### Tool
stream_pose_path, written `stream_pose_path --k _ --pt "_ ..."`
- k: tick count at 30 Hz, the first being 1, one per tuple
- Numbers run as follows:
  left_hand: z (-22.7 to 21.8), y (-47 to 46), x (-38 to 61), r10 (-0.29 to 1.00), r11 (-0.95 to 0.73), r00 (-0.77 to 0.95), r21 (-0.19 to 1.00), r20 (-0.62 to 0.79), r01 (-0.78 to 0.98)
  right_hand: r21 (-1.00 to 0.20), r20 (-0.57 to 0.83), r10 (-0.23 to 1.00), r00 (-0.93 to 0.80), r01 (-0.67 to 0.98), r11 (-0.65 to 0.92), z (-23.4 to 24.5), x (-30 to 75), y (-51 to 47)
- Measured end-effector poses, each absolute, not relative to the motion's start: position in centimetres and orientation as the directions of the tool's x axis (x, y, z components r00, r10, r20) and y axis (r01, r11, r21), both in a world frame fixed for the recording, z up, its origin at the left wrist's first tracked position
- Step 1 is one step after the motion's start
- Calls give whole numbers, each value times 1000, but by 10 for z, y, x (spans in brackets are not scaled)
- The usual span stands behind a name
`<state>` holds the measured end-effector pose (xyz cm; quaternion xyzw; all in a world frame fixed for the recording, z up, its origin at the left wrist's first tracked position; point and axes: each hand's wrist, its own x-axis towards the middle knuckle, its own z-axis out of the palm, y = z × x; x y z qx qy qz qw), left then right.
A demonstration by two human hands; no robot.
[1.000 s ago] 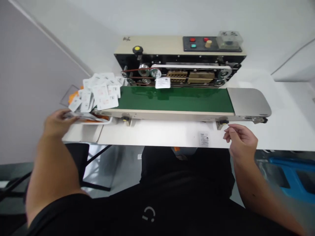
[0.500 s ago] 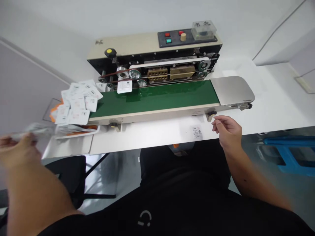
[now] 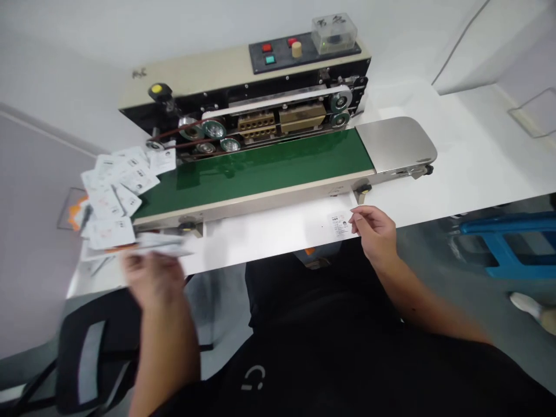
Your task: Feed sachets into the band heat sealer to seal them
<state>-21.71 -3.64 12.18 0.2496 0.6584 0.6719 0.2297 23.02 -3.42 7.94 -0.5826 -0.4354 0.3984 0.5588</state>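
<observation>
My left hand [image 3: 154, 278], smeared by motion, grips a few flat white packets [image 3: 163, 243] in front of the belt's left end. My right hand [image 3: 374, 234] is closed in a pinch at the table's front edge. Its fingertips are at the right edge of a printed white packet [image 3: 339, 227] lying flat; I cannot make out whether they hold anything. Behind both hands stands a band sealer [image 3: 195, 72] with a green conveyor belt [image 3: 260, 174]. Another white packet [image 3: 163, 160] sits at the belt's far left, beside a heap of printed white packets [image 3: 110, 200].
A metal end plate [image 3: 397, 145] extends the conveyor on the right. Buttons and a clear box [image 3: 333, 33] top the machine. A black chair [image 3: 99, 347] stands lower left, a blue stool [image 3: 512, 243] at right. A shoe [image 3: 532, 307] shows on the floor.
My left hand has swung right with its packets, from the far left to before the conveyor. My right hand has come nearer the table packet. The packet at the rollers has travelled left to the heap.
</observation>
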Motion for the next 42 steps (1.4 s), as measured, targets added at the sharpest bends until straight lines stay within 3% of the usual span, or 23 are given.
stream_pose_path --k 1,4,8,11,16,23,29,35,39,42 --pt "103 -39 -190 685 -77 -728 996 19 -46 -999 9 968 253 42 -2 77 225 -39" --pt "62 -54 -114 890 50 -434 977 -137 -206 -998 -55 996 73 -7 -55 69 208 -48" --pt "34 -44 -47 970 116 -177 960 -164 -256 -982 -190 970 -153 3 -191 53 192 -48" --pt "25 -22 -25 987 110 -88 963 -135 -246 -966 -253 938 -239 16 -257 40 185 -42" --pt "15 1 -15 991 135 37 973 -131 -187 -943 -309 943 -126 -83 -321 28 183 -28" --pt "-3 7 -14 991 117 79 985 -108 -124 -927 -353 935 -3 -135 -351 24 184 -20" --pt "-4 6 -7 966 233 172 941 -195 -244 -905 -360 932 47 -259 -337 20 186 -17" --pt "-4 9 -11 967 209 199 939 -157 -273 -895 -398 916 -50 -200 -400 23 191 -13" --pt "-4 10 -17 953 204 269 952 -139 -229 -914 -354 935 1 -212 -346 25 193 -10" --pt "-6 10 -18 963 211 222 942 -154 -262 -929 -316 946 66 -226 -294 28 194 -9"
